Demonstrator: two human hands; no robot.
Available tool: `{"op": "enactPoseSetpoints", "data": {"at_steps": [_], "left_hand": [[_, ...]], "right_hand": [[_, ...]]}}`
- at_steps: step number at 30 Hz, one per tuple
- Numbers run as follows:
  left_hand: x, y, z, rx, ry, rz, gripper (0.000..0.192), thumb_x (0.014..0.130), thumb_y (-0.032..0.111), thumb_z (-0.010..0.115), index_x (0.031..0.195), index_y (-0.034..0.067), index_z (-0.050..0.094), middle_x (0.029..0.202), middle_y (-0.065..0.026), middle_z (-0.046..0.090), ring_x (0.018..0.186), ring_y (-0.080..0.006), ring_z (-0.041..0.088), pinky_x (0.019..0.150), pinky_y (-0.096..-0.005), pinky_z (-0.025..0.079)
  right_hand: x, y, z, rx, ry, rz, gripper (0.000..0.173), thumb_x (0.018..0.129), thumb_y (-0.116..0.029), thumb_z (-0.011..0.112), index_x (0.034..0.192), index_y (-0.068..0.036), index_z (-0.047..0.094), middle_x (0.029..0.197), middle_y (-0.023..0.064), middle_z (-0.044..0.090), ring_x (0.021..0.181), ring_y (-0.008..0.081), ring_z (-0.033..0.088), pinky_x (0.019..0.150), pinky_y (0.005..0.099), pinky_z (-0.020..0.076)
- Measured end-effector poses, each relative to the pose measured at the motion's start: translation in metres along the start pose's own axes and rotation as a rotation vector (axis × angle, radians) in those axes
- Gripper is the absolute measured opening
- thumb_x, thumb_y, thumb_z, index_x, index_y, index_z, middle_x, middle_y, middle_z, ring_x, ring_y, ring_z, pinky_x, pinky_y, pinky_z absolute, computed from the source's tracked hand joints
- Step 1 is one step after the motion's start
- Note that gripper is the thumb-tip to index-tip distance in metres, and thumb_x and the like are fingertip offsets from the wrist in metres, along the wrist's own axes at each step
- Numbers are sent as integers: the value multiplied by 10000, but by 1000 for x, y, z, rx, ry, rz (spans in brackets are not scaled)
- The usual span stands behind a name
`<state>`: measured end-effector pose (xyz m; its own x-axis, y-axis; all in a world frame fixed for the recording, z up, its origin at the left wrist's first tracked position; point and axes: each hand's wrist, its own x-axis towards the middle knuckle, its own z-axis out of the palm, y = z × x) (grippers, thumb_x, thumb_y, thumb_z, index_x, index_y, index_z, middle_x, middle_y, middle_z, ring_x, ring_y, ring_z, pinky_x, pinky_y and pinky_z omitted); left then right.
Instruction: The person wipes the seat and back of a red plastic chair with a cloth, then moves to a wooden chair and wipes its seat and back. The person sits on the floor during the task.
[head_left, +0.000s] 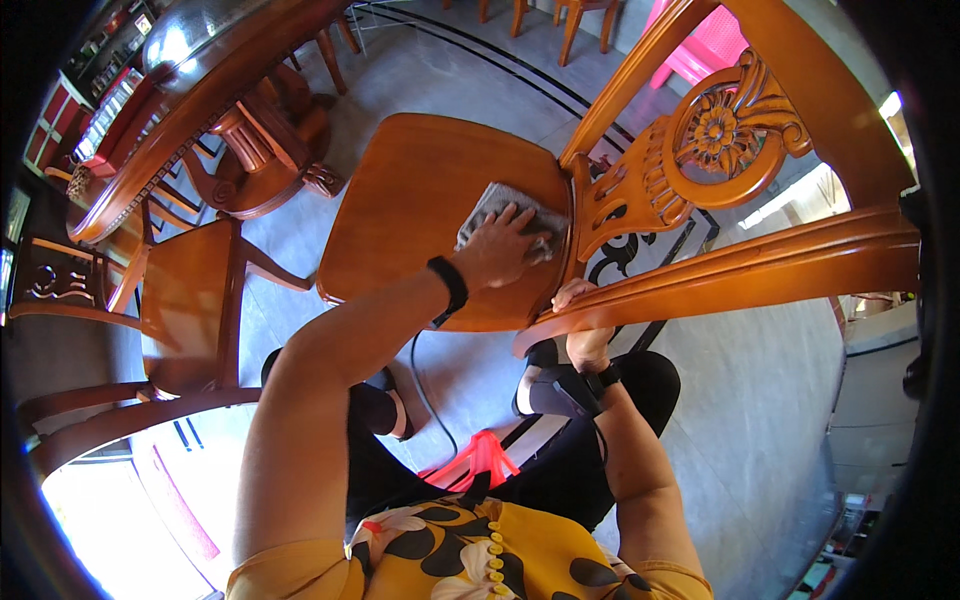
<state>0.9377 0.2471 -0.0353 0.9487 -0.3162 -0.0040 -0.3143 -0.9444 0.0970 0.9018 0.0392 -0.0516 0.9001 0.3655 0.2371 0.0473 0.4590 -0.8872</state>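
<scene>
A wooden chair (420, 217) with a glossy orange-brown seat stands before me, its backrest to the right. My left hand (504, 247) presses a folded grey cloth (487, 202) onto the seat near the backrest, fingers spread over it. Part of the cloth is hidden under the palm. My right hand (588, 341) grips the lower end of the near backrest post (720, 281), with fingertips showing above it. The backrest's splat has a carved flower medallion (716, 131).
A round wooden table (247, 52) with a carved pedestal stands at upper left. Another wooden chair (187, 300) is at left. Beyond the backrest is a pink plastic chair (709, 45). A dark cable (421, 390) and a pink-red plastic bag (480, 457) are near my legs.
</scene>
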Motion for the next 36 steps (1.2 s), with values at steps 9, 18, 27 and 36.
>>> {"op": "enactPoseSetpoints", "data": {"at_steps": [9,18,27,36], "left_hand": [[109,-53,0,-54,4,-199,535,1050,460,391,1544,256,389,1636,-112,252,1495,-381,222,1191,-546,245],[119,-144,7,-58,69,-466,526,1034,492,390,1516,288,438,1669,-66,172,1518,-363,153,1186,-566,198],[-1,-187,-6,71,77,-618,434,1015,364,453,1429,267,542,1578,-134,310,1379,-461,303,1074,-630,329],[-53,18,10,156,107,180,431,995,409,482,1383,250,582,1513,-185,432,1356,-480,387,1072,-554,372]], "right_hand": [[1,-6,7,-38,49,29,460,814,-484,489,713,-43,575,711,90,581,739,210,553,709,316,430],[3,-9,5,-243,2,-41,641,867,-631,379,713,-39,571,721,101,583,694,205,550,677,312,447],[2,6,-3,-3,18,9,548,865,-554,413,746,-46,582,745,88,572,708,194,546,693,309,435],[2,11,-4,145,54,55,428,921,-447,399,795,-63,541,761,71,535,712,195,530,721,320,440]]}}
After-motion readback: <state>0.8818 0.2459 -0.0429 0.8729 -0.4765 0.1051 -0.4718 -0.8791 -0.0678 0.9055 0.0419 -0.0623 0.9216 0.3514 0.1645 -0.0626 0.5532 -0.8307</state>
